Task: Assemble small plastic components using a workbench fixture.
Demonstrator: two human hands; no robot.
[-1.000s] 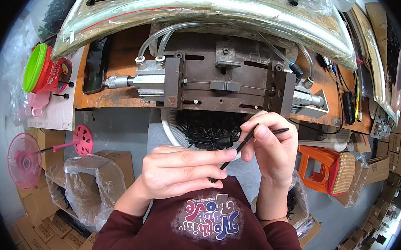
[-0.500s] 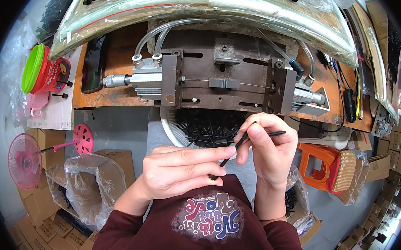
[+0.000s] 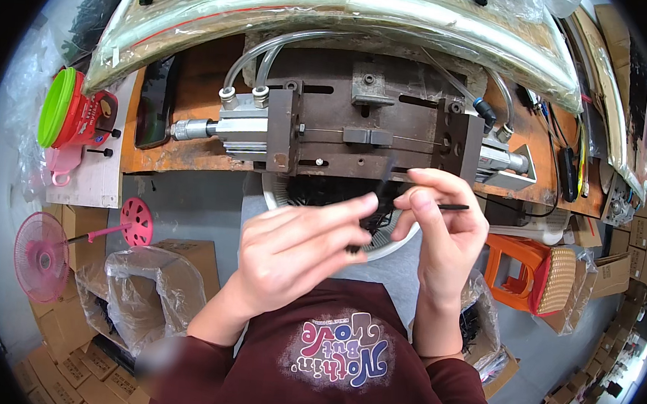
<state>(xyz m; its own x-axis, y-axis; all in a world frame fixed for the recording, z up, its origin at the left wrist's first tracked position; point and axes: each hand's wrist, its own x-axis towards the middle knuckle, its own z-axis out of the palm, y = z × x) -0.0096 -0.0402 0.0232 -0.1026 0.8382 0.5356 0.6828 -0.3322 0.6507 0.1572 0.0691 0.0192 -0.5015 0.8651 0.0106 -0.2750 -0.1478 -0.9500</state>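
Observation:
My left hand (image 3: 294, 249) is closed on a thin black stick-like part (image 3: 387, 178), blurred by motion. Its upper end sticks out past the fingertips, and a dark end shows below the fingers. Close by on the right, my right hand (image 3: 449, 229) pinches a slim black rod (image 3: 455, 207) that points right between thumb and fingers. Both hands are raised in front of a dark metal fixture (image 3: 320, 148), which has a small block (image 3: 367, 136) at its middle. Under the fixture, a white basket (image 3: 405, 236) holds many black stick-like pieces (image 3: 305, 192), partly hidden by my hands.
Silver pneumatic cylinders (image 3: 244, 133) with clear hoses flank the fixture on a wooden bench (image 3: 191, 164). A red tub with a green rim (image 3: 58, 108) stands left. Below are a pink fan (image 3: 40, 257), a plastic-lined carton (image 3: 145, 287) and an orange stool (image 3: 510, 264).
My hands have drawn apart a little. The left hand's part has come away from the right fingers and now points more upward. The whole view has shifted slightly.

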